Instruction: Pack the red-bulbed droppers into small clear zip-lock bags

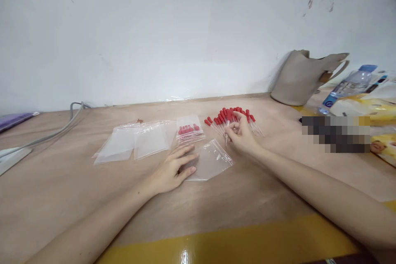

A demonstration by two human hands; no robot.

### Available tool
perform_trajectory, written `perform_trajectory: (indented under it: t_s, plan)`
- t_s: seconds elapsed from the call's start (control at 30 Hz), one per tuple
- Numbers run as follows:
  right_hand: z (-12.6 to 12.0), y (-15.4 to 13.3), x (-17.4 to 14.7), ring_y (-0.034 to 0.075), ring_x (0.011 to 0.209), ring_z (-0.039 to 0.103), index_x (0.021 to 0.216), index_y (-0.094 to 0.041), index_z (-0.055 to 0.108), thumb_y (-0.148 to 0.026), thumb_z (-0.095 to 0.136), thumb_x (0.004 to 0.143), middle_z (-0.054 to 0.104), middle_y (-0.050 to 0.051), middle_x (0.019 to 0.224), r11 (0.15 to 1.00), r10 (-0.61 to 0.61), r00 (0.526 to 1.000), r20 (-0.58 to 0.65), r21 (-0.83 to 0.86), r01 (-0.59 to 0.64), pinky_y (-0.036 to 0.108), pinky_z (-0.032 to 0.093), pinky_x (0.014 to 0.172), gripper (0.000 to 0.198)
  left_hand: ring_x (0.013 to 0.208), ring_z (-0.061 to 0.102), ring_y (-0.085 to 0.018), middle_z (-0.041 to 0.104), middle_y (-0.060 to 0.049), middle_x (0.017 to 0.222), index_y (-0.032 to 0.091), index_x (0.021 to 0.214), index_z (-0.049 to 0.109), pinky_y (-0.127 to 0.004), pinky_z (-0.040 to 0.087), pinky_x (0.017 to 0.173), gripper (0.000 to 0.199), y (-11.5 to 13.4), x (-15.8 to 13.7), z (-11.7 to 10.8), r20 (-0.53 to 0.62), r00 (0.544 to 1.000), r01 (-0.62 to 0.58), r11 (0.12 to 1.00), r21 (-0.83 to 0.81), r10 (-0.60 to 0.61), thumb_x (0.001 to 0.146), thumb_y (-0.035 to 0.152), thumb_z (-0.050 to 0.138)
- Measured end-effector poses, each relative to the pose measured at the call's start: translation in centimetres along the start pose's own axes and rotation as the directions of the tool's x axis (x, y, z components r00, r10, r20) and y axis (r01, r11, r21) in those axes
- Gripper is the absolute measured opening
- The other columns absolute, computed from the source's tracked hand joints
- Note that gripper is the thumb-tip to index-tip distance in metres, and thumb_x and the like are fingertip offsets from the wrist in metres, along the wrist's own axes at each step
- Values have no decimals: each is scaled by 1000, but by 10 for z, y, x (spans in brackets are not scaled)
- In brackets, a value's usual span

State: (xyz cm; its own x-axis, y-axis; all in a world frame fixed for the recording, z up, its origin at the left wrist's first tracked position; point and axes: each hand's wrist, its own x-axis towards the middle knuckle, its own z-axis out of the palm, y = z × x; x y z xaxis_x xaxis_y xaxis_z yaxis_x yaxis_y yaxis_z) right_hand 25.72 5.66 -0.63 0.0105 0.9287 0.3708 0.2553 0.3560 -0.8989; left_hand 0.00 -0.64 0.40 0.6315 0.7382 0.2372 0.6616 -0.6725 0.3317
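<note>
Bare forearms, no sleeves; left hand (pixel 171 170), right hand (pixel 243 136) ungloved

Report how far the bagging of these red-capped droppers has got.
Done: one filled bag of droppers lies shut beside the pile. In hand: the left hand presses flat on an empty clear bag, while the right hand pinches droppers picked from the loose pile. Left: most of that pile, plus a stack of empty bags on the table.
</note>
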Motion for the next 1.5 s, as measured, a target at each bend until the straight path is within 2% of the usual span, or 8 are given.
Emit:
perform_trajectory:
  t_s: [0.3,0.6,0.8,0.97,1.17,1.33,1.4,1.5]
  plan:
    - [2,9,-14,12,50,57,134,-21,10,-29,61,68,49,-8,64,954,206,978,-19,228,-196,26,48,48,84,125,40,-31,42,-8,135,26,118,57,-49,35,102,45,2,-1,1,-104,968,218,972,-92,-227,76,40,65]
    - [4,-5,-20,13,52,61,93,-25,31,-30,62,71,53,-7,63,830,388,919,72,407,-382,28,52,54,38,126,36,-30,42,-6,128,28,107,62,-49,35,102,45,-3,4,4,-215,911,307,928,-211,-351,65,35,76]
    - [-14,-2,-18,16,67,67,84,-19,45,-14,55,77,63,3,69,671,481,837,262,504,-544,31,55,67,13,101,57,-22,34,-5,130,27,105,60,-36,54,79,44,-11,4,10,-245,862,310,844,-437,-444,64,30,74]
    - [-17,-1,-19,17,74,67,80,-18,51,-13,60,73,67,6,76,612,473,797,374,512,-603,34,55,72,12,109,53,-24,47,-5,122,25,99,63,-41,47,92,29,-11,5,13,-279,901,228,911,-344,-331,71,30,69]
    - [-19,-2,-23,8,53,55,76,-16,60,-30,75,62,61,-2,60,862,337,865,373,248,-443,23,47,55,24,111,52,-26,56,-6,118,23,101,64,-43,43,94,23,-9,7,10,-225,945,200,964,-177,-237,81,33,60]
    - [-25,3,-17,10,60,54,79,-17,70,-35,74,60,63,0,69,984,149,869,471,19,-179,23,43,56,26,113,52,-25,57,-6,121,22,109,60,-42,42,95,28,-12,8,10,-189,957,182,964,-193,-218,83,34,57]
    - [-29,1,-14,11,66,55,81,-19,72,-35,72,64,63,0,75,999,33,833,552,-51,-6,24,43,61,23,112,53,-24,58,-5,119,23,111,58,-40,43,95,28,-13,8,10,-174,966,155,966,-206,-192,84,33,56]
    - [-35,-5,-12,13,76,56,94,-22,71,-33,65,73,64,2,84,984,-45,696,717,-90,157,26,44,70,25,108,55,-23,61,-6,115,22,112,56,-39,43,93,29,-15,9,10,-160,973,130,966,-223,-168,85,31,55]
